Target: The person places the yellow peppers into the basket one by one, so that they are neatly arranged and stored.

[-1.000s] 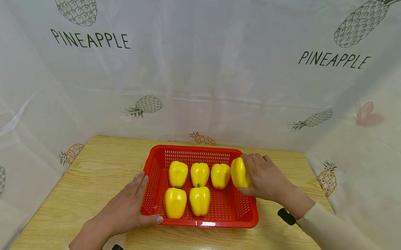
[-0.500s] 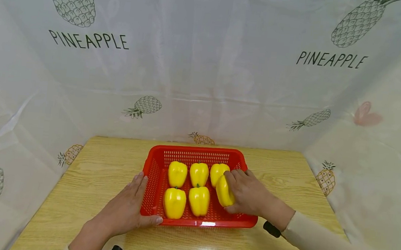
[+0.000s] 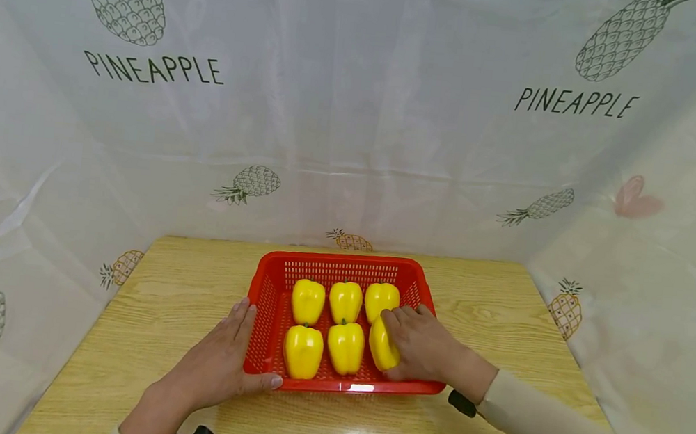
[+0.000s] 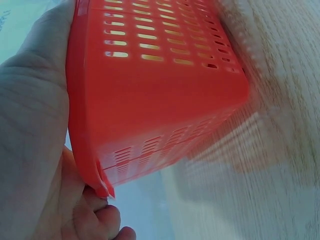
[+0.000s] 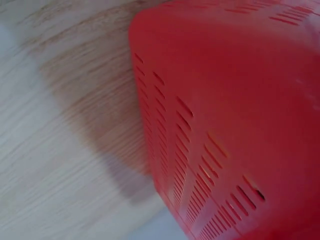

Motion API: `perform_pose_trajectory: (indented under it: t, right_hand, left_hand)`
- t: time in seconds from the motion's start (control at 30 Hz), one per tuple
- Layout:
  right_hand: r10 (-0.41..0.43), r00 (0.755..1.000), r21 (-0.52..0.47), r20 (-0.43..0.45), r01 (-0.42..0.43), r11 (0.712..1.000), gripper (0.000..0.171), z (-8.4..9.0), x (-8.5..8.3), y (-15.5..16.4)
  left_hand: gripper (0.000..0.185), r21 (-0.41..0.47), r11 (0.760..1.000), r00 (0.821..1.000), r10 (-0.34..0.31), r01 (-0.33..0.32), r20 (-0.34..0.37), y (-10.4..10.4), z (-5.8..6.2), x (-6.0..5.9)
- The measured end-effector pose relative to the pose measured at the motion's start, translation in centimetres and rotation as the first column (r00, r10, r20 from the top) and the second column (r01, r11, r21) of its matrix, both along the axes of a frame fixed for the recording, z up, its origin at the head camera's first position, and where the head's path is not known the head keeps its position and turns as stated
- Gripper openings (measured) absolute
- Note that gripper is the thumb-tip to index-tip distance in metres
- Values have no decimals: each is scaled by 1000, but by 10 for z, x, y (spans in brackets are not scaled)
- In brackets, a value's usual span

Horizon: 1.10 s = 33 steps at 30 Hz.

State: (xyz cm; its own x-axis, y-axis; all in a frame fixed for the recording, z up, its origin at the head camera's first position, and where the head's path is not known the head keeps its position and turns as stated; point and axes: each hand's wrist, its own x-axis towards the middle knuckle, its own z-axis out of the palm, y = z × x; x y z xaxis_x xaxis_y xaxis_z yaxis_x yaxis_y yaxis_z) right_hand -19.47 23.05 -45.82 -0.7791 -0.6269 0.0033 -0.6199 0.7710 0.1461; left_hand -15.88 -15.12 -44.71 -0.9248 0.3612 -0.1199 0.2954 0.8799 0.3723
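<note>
A red plastic basket [image 3: 331, 387] with slotted walls holds several yellow bell peppers, among them a front left one [image 3: 303, 352] and a front middle one [image 3: 345, 349]. In the head view my right hand [image 3: 420, 344] reaches into its right front part and grips a yellow bell pepper [image 3: 383, 345], partly covered by the fingers. My left hand [image 3: 215, 358] rests on the near left corner, fingers straight along the left rim and thumb on the front rim. The left wrist view shows that hand against the basket's rim [image 4: 82, 100]. The right wrist view shows only the outer wall [image 5: 240, 90] and table.
The basket stands on a light wooden table [image 3: 190, 286]. Pale sheeting [image 3: 357, 120] printed with pineapples hangs behind and at both sides. A back row of bell peppers [image 3: 345, 303] lies along the far wall inside the basket.
My right hand has moved from above the basket's right rim, left and towards me, lowering the yellow bell pepper into the front right of the basket. My left hand has stayed put.
</note>
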Motion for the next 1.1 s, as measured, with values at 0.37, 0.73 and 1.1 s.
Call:
perform_pose_trajectory:
  t: [0.37,0.73,1.1]
  right_hand:
    - [0,1000,77,-19,1,997,86,-10,-2,-5]
    - [29,994,147,-106,-13,989,87,-15,-1,-6]
    - [34,990,217,-134,-4,976,99,-14,1,-7]
  left_hand:
    - [138,-2,1000,1000,3,-3,0,1,-1,-1]
    - [138,5,1000,1000,6,-6,-1,1,-2,-2]
    - [136,13,1000,1000,10,-10,2,1,-1,-1]
